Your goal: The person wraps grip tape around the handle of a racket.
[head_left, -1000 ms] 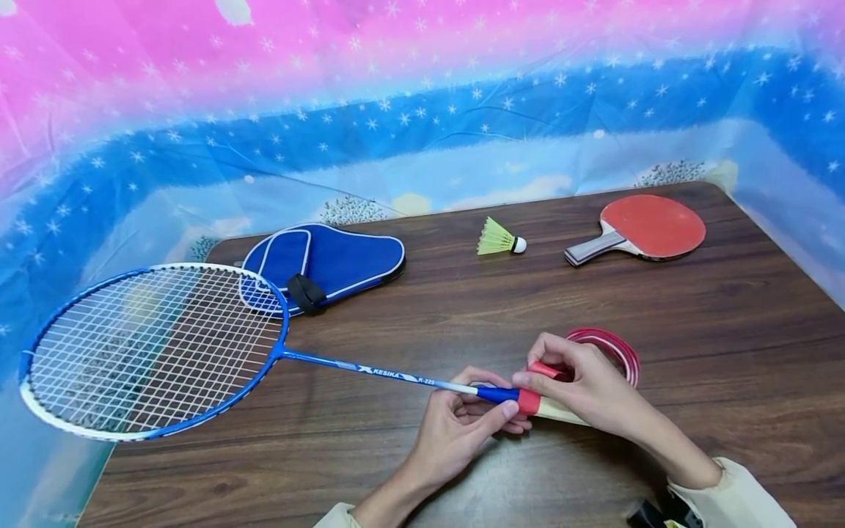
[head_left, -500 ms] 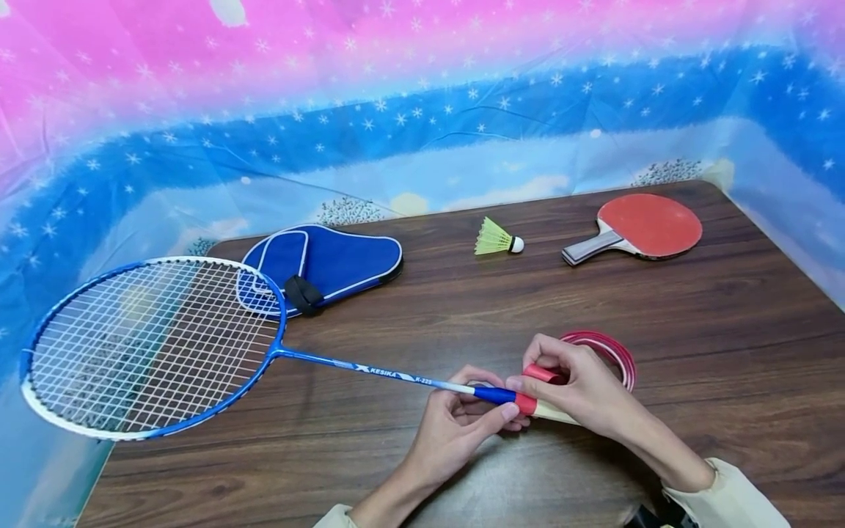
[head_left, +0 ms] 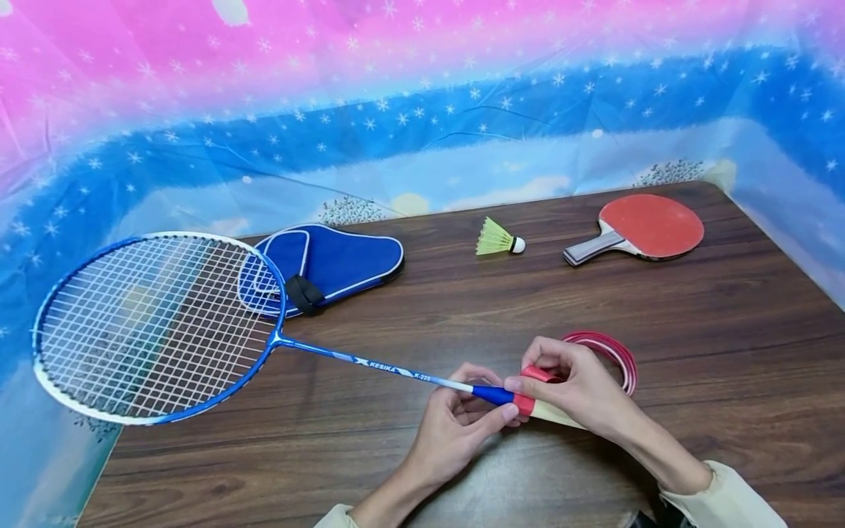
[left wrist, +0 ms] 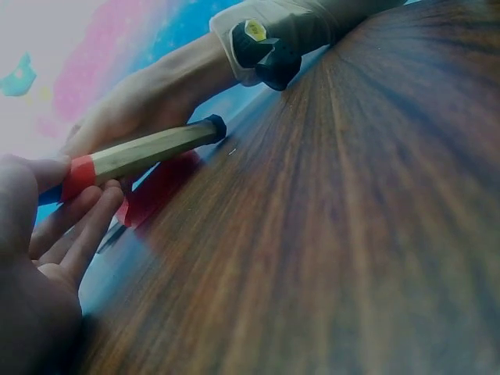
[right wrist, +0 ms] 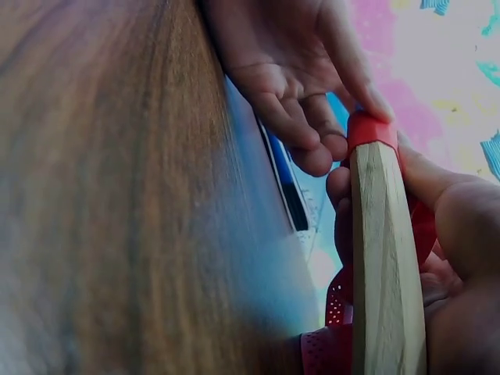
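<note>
A blue-and-white badminton racket (head_left: pixel 323 350) is held above the table, its strung head off to the left. My left hand (head_left: pixel 452 433) pinches it where the blue cone meets the handle, thumb at the red wrap. Red grip tape (head_left: pixel 524 404) goes round the top of the bare wooden handle (right wrist: pixel 383 250). Just beside that wrap, my right hand (head_left: pixel 587 385) pinches the tape, a loop of it showing between thumb and fingers. The tape's perforated length (right wrist: pixel 332 344) hangs below the handle in the right wrist view. A dark cap (left wrist: pixel 216 128) ends the handle in the left wrist view.
More tape lies in a curved coil (head_left: pixel 623 352) on the wooden table (head_left: pixel 422 308), behind my right hand. At the back are a blue paddle case (head_left: pixel 350 257), a yellow shuttlecock (head_left: pixel 495 237) and a red table tennis paddle (head_left: pixel 653 226). A patterned cloth (head_left: pixel 422 117) surrounds the table.
The racket's head has swung upward and turned slightly, while both hands stay at nearly the same spot on the handle. The tape wrap looks much the same.
</note>
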